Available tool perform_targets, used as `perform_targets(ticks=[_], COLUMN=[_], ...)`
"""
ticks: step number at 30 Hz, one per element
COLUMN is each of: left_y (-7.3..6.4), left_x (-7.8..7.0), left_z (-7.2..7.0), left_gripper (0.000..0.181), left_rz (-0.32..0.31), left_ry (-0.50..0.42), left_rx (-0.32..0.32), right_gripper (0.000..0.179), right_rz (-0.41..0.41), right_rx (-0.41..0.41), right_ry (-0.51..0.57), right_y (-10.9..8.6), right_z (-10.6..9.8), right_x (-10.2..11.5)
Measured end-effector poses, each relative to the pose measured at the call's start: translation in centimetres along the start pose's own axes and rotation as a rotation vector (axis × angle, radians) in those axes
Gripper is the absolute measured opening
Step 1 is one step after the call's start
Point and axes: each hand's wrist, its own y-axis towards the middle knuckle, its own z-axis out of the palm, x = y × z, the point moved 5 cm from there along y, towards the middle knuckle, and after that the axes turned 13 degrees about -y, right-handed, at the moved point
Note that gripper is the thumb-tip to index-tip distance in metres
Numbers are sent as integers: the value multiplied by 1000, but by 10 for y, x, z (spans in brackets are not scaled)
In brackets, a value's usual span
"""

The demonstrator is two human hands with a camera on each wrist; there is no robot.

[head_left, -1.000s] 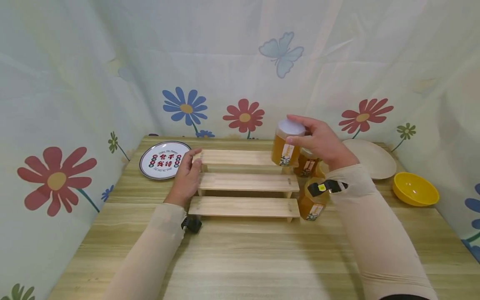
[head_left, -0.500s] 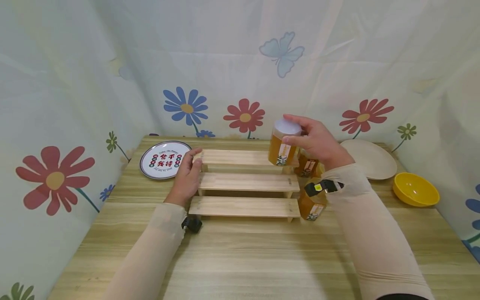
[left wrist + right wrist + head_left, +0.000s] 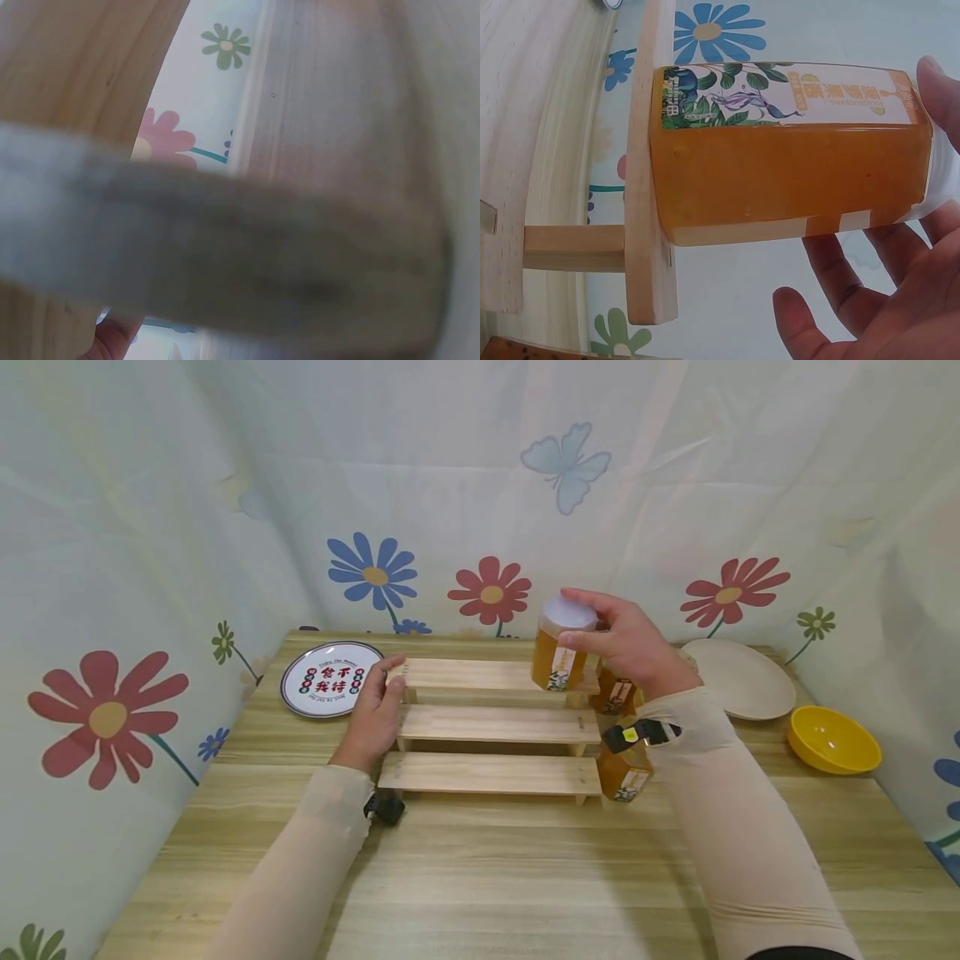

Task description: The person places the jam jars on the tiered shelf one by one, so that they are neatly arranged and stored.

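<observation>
A stepped wooden display rack with three boards stands mid-table in the head view. My left hand grips the left end of its top board; in the left wrist view a blurred wooden piece hides most of that hand. With thumb and fingers, my right hand holds a jar of amber honey-like syrup by its white lid. The jar is upright over the right part of the top board, its base appearing to meet the wood in the right wrist view. More amber jars, one dark-labelled and one in front, stand right of the rack.
A white plate with red and black characters lies behind left. At right are a beige plate, partly behind the right arm, and a yellow bowl. A flowered curtain closes off the back of the wooden table.
My right hand has shifted slightly left with the jar, along the top board. The left hand and the rack have stayed in place.
</observation>
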Motion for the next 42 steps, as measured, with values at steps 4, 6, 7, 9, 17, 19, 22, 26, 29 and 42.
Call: perform_targets(ticks=[4, 6, 7, 9, 17, 19, 22, 26, 29, 42], left_y=[0, 0, 0, 0, 10, 14, 15, 15, 15, 16], left_x=[0, 0, -1, -1, 22, 32, 32, 32, 32, 31], left_z=[0, 0, 0, 0, -6, -9, -9, -9, -10, -10], left_gripper=[44, 44, 44, 44, 44, 43, 43, 43, 44, 44], left_rz=[7, 10, 11, 14, 41, 56, 60, 60, 53, 57], left_ry=[2, 1, 2, 0, 15, 21, 15, 17, 19, 13], left_rx=[1, 1, 1, 3, -12, -15, -13, -15, -16, -8], right_gripper=[65, 65, 65, 65, 66, 66, 66, 66, 65, 66], right_rz=[-7, -17, -21, -28, -37, -36, -42, -52, -54, -45], right_rx=[0, 1, 2, 3, 8, 8, 5, 4, 2, 2], right_ry=[9, 4, 0, -6, 2, 7, 15, 19, 24, 34], right_y=[1, 1, 2, 3, 5, 6, 7, 8, 9, 14], right_z=[1, 2, 2, 3, 5, 6, 7, 9, 10, 15], right_x=[1, 1, 1, 0, 0, 1, 2, 4, 5, 6])
